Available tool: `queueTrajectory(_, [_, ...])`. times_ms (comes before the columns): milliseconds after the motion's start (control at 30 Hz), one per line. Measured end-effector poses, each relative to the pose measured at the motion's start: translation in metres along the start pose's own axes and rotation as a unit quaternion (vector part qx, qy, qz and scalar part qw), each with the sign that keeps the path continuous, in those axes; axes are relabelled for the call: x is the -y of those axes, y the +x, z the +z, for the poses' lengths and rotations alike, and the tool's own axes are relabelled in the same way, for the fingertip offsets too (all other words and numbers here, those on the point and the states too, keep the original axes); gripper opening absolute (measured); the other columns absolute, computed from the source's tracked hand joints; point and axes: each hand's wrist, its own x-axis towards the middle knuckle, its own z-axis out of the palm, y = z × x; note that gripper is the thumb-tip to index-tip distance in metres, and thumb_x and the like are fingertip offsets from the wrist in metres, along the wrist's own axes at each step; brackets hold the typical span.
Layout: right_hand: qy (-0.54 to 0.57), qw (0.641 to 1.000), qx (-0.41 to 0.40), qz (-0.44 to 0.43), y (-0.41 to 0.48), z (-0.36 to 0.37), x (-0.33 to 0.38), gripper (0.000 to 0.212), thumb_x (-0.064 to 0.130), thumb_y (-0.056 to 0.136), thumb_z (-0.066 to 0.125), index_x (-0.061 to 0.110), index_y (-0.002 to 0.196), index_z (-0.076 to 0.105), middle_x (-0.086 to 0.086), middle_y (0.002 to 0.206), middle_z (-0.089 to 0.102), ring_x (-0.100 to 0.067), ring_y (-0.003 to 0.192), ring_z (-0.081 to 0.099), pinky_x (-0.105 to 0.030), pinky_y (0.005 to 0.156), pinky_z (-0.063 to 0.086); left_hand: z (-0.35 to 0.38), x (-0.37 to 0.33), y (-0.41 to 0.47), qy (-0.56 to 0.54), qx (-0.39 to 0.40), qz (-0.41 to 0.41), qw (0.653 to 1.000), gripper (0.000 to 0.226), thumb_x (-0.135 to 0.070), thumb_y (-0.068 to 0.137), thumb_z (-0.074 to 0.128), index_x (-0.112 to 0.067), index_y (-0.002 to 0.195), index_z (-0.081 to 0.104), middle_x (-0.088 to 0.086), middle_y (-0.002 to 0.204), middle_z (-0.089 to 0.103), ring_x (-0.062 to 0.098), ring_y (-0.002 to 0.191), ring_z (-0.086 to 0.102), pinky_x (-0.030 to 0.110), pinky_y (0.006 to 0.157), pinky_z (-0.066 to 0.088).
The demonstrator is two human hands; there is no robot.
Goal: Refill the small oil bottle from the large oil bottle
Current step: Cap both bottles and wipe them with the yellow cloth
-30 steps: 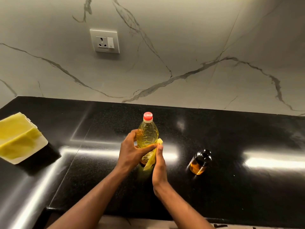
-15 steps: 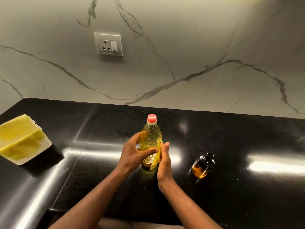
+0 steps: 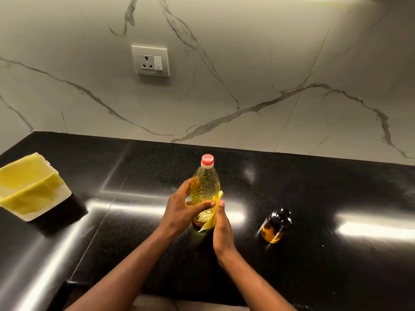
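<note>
We see the large oil bottle [image 3: 205,187] upright on the black counter [image 3: 314,277], its red cap [image 3: 207,159] on. Our left hand [image 3: 179,212] wraps around its middle, and our right hand [image 3: 221,230], fingers mostly straight, presses a yellow cloth [image 3: 210,223] against its side. The small oil bottle [image 3: 275,227] stands near, to the right.

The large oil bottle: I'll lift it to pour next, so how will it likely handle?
Filled high with oil, the large oil bottle is probably heavy for its size. Its thin clear plastic likely flexes under a squeeze. Tall and narrow, it could tip if pushed high, though the left hand grips it.
</note>
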Motion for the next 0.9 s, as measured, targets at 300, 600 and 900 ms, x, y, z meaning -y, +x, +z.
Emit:
queueTrajectory(300, [0.001, 0.999, -0.021, 0.024, -0.017, 0.0, -0.015, 0.088, 0.091, 0.084, 0.026, 0.028, 0.125, 0.071, 0.004, 0.12, 0.075, -0.008, 0.116, 0.066, -0.033, 0.103, 0.048, 0.023, -0.001, -0.004, 0.014, -0.074, -0.036, 0.997, 0.103, -0.064, 0.059, 0.095, -0.035, 0.137, 0.036, -0.013, 0.124, 0.061, 0.004, 0.11, 0.065, 0.027, 0.089, 0.057])
queueTrajectory(600, [0.1, 0.993, -0.045, 0.033, 0.013, -0.005, 0.004, 0.079, 0.077, 0.101, 0.03, 0.018, 0.135, 0.069, -0.007, 0.124, 0.078, -0.022, 0.118, 0.073, -0.048, 0.11, 0.053, 0.027, 0.011, 0.003, 0.094, -0.087, -0.041, 0.991, 0.081, -0.074, 0.056, 0.076, -0.043, 0.126, 0.048, -0.01, 0.125, 0.05, 0.015, 0.122, 0.048, 0.04, 0.098, 0.048])
queueTrajectory(900, [0.143, 0.989, -0.023, 0.035, 0.018, -0.006, 0.02, 0.069, 0.059, 0.111, 0.025, 0.011, 0.132, 0.07, -0.012, 0.117, 0.08, -0.022, 0.108, 0.077, -0.027, 0.08, 0.061, 0.019, 0.006, -0.002, -0.028, -0.05, -0.048, 0.997, 0.084, -0.051, 0.066, 0.091, -0.04, 0.138, 0.048, -0.016, 0.123, 0.067, -0.005, 0.108, 0.067, 0.038, 0.099, 0.059])
